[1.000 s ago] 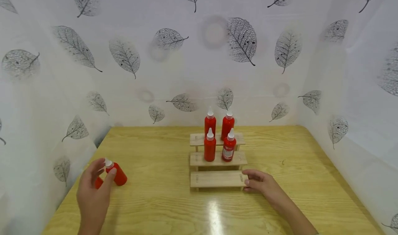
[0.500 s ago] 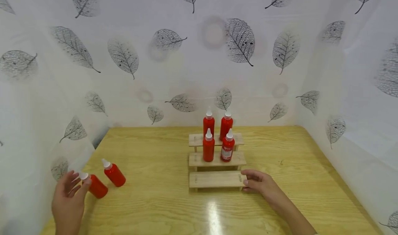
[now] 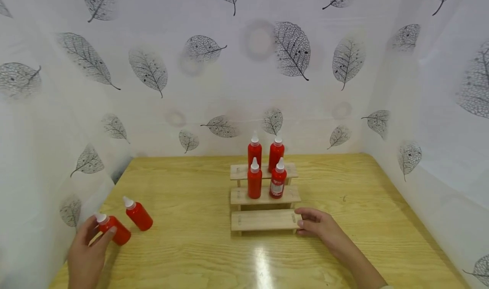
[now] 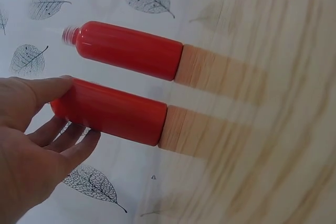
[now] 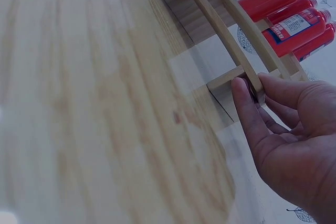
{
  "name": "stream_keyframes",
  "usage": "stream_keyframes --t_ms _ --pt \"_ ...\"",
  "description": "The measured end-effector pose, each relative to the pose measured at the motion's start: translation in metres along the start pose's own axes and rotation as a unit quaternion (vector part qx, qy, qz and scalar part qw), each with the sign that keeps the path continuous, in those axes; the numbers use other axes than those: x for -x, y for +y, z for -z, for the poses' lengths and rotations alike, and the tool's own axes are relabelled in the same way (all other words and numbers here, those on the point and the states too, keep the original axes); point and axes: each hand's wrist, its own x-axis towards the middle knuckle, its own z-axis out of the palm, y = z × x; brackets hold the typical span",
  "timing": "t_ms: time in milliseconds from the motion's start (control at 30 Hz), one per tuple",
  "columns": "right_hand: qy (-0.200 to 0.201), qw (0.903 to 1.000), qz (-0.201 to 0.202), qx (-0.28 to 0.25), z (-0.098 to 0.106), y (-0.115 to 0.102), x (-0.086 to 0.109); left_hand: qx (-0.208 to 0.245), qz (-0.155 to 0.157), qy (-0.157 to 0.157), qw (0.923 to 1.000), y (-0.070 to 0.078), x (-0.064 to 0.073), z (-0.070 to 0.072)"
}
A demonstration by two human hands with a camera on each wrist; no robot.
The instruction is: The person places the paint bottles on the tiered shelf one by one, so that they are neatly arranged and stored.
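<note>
My left hand (image 3: 87, 251) holds a red squeeze bottle (image 3: 120, 232) with a white pointed cap near its shoulder. Seen from the left wrist, the thumb lies on one side of that bottle and the fingers curl against the other; its base meets the table. A second red bottle (image 4: 131, 51) stands beside it. Over on the right, my right hand (image 3: 320, 226) pinches the right end of the lowest step of a three-step wooden rack (image 3: 263, 221). In the right wrist view, thumb and forefinger (image 5: 249, 106) grip that board's end from both faces.
Two red bottles (image 3: 254, 185) stand on the rack's middle step, one with a white label (image 5: 294, 26) facing forward. Two more red bottles (image 3: 276, 153) occupy the top step. A leaf-printed white curtain (image 3: 229, 81) borders the wooden table (image 3: 183, 255) at the back and sides.
My left hand has moved left and down from beside the farther bottle to the nearer one, and its fingers have closed on it. The right hand keeps its grip on the rack.
</note>
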Motion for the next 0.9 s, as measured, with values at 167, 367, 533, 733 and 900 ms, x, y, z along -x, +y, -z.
stream_keyframes --t_ms 167,367,533,733,900 --pt "-0.003 1.0000 0.004 -0.003 0.000 0.000 0.000 -0.002 -0.002 0.011 0.9999 -0.002 0.002 0.003" --pt "-0.003 1.0000 0.005 0.001 0.000 0.000 0.000 0.007 -0.002 0.031 0.9995 0.005 0.012 0.007" --pt "0.002 1.0000 0.002 0.003 0.001 0.000 0.000 0.019 -0.011 0.046 0.9987 0.017 0.027 0.008" --pt "-0.004 1.0000 0.007 0.002 0.001 0.001 -0.001 0.011 -0.050 0.014 0.9986 0.034 0.050 0.004" --pt "-0.005 0.9999 0.011 -0.001 0.002 0.004 -0.001 0.040 -0.110 -0.041 0.9923 0.049 0.065 -0.013"
